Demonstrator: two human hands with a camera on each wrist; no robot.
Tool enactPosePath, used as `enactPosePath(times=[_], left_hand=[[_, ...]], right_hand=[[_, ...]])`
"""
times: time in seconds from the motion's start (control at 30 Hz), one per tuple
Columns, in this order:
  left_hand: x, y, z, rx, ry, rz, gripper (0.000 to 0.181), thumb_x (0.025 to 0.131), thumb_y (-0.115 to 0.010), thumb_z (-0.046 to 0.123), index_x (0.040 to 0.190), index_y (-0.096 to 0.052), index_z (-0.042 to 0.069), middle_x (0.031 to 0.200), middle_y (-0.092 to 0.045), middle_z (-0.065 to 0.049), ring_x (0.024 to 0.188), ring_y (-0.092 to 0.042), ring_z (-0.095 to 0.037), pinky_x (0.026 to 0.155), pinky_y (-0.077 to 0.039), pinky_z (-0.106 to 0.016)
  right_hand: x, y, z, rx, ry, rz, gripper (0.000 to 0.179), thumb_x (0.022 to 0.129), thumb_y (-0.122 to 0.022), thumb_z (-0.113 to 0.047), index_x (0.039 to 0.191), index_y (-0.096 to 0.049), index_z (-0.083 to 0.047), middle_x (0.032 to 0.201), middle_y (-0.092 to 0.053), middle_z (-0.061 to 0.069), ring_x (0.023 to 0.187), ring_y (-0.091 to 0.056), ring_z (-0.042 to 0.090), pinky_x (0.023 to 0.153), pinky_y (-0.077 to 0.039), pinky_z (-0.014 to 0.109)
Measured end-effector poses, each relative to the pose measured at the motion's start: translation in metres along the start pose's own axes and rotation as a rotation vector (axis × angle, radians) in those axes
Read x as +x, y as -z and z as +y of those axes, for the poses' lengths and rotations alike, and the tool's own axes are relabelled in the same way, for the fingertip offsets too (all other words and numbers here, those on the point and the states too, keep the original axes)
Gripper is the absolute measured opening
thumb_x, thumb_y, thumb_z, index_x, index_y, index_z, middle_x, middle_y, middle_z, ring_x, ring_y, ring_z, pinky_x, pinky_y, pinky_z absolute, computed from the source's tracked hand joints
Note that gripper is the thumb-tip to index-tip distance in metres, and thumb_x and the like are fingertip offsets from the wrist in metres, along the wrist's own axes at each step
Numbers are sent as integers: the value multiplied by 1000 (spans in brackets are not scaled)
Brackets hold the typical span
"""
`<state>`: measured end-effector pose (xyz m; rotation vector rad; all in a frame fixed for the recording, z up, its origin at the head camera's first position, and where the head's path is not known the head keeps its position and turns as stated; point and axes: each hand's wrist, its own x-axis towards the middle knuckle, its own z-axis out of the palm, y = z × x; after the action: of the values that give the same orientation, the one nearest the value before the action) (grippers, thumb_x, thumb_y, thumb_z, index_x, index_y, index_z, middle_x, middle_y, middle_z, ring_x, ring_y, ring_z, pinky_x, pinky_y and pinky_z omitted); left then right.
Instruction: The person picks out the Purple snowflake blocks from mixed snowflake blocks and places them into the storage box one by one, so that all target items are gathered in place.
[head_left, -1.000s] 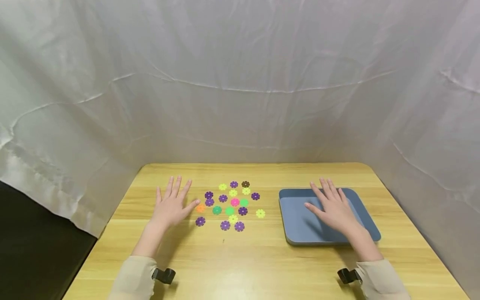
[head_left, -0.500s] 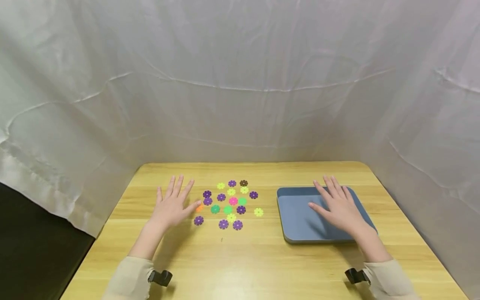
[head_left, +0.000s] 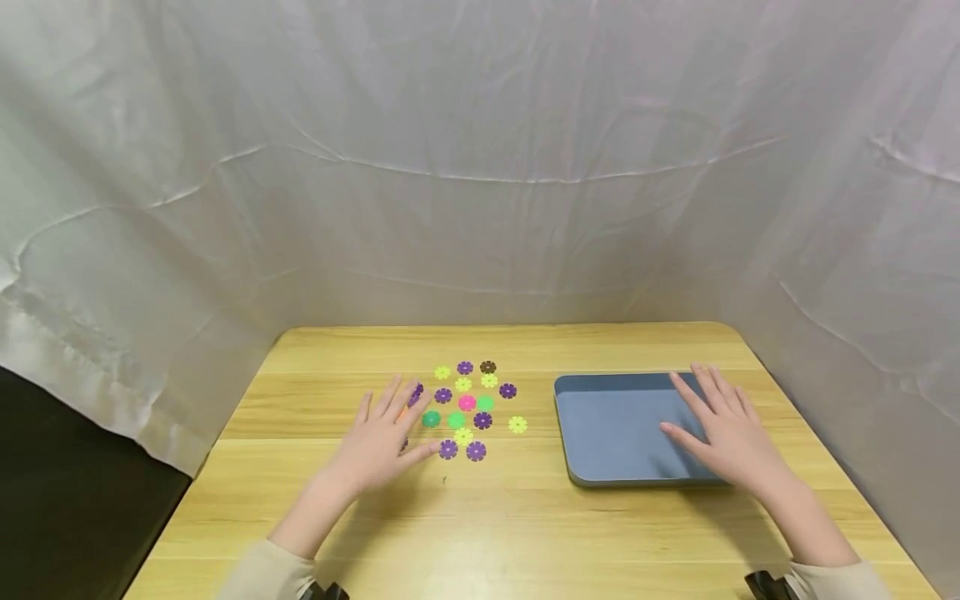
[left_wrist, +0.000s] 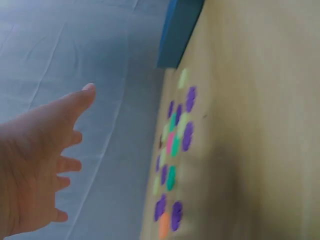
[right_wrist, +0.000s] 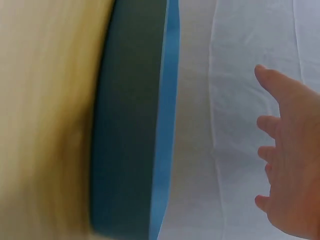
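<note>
My left hand [head_left: 378,446] hovers over the left edge of a scatter of small flower-shaped plastic discs, fingers spread and holding nothing. Beneath it, an orange disc [left_wrist: 164,226] and some purple ones are partly hidden in the head view. Beyond its fingers lie a pink disc [head_left: 467,403], a teal disc [head_left: 431,419], a brown disc [head_left: 488,367] and several purple, yellow and green ones, all flat on the table. Above the right side of a blue-grey tray [head_left: 622,429], my right hand [head_left: 731,442] is spread and holds nothing; in the right wrist view it is raised above the tray's rim [right_wrist: 167,115].
The wooden table [head_left: 525,533] has rounded far corners. Pale curtains [head_left: 480,167] enclose it at the back and both sides. A dark area [head_left: 67,492] shows at the lower left, beyond the table's edge.
My left hand has moved right and a little nearer, now over the leftmost discs. My right hand has shifted right across the tray. Discs and tray stay in place.
</note>
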<state>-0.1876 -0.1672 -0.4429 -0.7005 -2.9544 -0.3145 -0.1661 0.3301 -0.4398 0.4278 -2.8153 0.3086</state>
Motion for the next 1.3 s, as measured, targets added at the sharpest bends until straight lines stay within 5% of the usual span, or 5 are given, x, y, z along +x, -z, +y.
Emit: enactPosePath(times=[0.2, 0.4, 0.7, 0.9, 1.3], left_hand=[[1, -19, 11, -18, -95, 59, 72, 92, -53, 56, 150, -36, 16, 151, -42, -13, 142, -36, -35, 116, -27, -60], [10, -41, 11, -138, -62, 64, 58, 88, -67, 42, 134, -56, 8, 129, -60, -11, 121, -53, -31, 104, -44, -56], [28, -66, 6, -346, 92, -13, 40, 76, -80, 27, 109, -68, 8, 94, -63, -2, 90, -54, -18, 90, -47, -48], [33, -79, 0, -390, 182, -29, 37, 72, -84, 27, 102, -70, 14, 82, -57, 6, 78, -48, -10, 74, -43, -29], [39, -80, -2, -447, 205, -68, 31, 69, -85, 24, 92, -66, 14, 85, -59, 4, 81, -51, -11, 76, -47, -28]], right_hand=[[-22, -1, 21, -4, -55, -6, 82, 94, -57, -47, 157, -12, -19, 165, -1, 16, 151, 16, 27, 121, 19, 48], [-42, -11, 43, 19, -122, -14, 82, 95, -56, -47, 157, -11, -16, 163, -2, 22, 151, 18, 29, 119, 22, 50], [-64, -30, 69, 44, -185, -38, 80, 97, -52, -46, 158, -8, -18, 162, 2, 24, 149, 22, 29, 116, 19, 61], [-71, -37, 76, 163, -234, -69, 83, 96, -56, -43, 157, -9, -11, 160, 1, 30, 148, 17, 41, 107, 0, 78], [-71, -45, 87, 107, -198, -106, 80, 97, -54, -43, 156, -13, -7, 159, -8, 31, 149, 15, 40, 104, -7, 80]])
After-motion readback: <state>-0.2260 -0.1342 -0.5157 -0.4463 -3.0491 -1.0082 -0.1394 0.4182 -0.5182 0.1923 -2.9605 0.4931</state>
